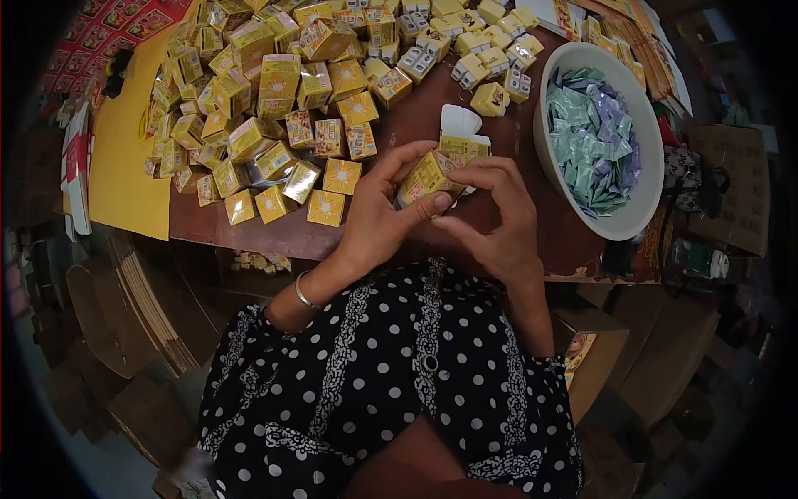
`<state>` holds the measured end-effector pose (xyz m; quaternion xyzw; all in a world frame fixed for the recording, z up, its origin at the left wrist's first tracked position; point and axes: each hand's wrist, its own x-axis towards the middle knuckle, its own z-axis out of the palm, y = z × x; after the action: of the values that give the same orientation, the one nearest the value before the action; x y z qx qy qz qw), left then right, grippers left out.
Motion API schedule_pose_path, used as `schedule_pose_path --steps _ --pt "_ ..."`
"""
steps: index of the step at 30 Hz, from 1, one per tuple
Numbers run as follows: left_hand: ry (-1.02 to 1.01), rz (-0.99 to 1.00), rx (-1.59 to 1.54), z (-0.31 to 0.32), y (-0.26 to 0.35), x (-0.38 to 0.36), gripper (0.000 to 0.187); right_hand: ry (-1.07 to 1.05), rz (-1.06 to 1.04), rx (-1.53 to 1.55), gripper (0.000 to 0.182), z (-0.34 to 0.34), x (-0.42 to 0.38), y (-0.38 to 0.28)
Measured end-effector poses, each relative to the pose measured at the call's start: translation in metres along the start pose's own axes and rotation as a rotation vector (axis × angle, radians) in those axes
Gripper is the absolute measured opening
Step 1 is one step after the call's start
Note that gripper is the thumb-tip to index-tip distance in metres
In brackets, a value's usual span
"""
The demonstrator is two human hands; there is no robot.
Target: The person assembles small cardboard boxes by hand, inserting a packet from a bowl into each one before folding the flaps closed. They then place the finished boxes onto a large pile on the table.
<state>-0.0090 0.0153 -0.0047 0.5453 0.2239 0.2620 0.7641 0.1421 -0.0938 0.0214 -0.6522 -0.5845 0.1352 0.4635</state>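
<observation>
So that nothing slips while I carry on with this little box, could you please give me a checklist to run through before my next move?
1. Box held by both hands: ok, left hand under it, right hand at its end.
2. Flaps open: ok, white flaps stand up behind the box.
3. Sachets within reach: ok, bowl of sachets sits to the right.
4. Box already filled: cannot tell, the fingers hide the inside.
5. Room on the table in front: ok, a bare patch lies beyond the hands.
6. Pile of boxes away from the edge: not ok, some sit close to it.
</observation>
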Motion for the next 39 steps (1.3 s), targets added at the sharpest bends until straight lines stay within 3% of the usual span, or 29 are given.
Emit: schedule_pose_path --steps 4,6,12,28,39 --pt "0.015 -0.023 0.001 0.002 0.002 -0.001 0.062 -0.018 -0.016 0.064 0.041 -0.006 -0.003 0.009" --pt "0.014 0.034 0.042 0.003 0.001 0.0 0.062 0.011 0.191 0.33 0.03 -0.006 0.0 0.001" --pt "-0.02 0.062 0.17 0.0 -0.002 -0.001 0.06 0.012 0.195 0.314 0.018 -0.006 -0.001 0.009" --pt "0.044 0.104 0.249 0.002 -0.001 -0.001 0.056 0.012 0.097 0.183 0.021 -0.002 0.001 0.01" --pt "-0.011 0.157 0.263 -0.003 0.005 0.001 0.056 -0.072 0.184 0.385 0.023 -0.011 -0.005 0.009"
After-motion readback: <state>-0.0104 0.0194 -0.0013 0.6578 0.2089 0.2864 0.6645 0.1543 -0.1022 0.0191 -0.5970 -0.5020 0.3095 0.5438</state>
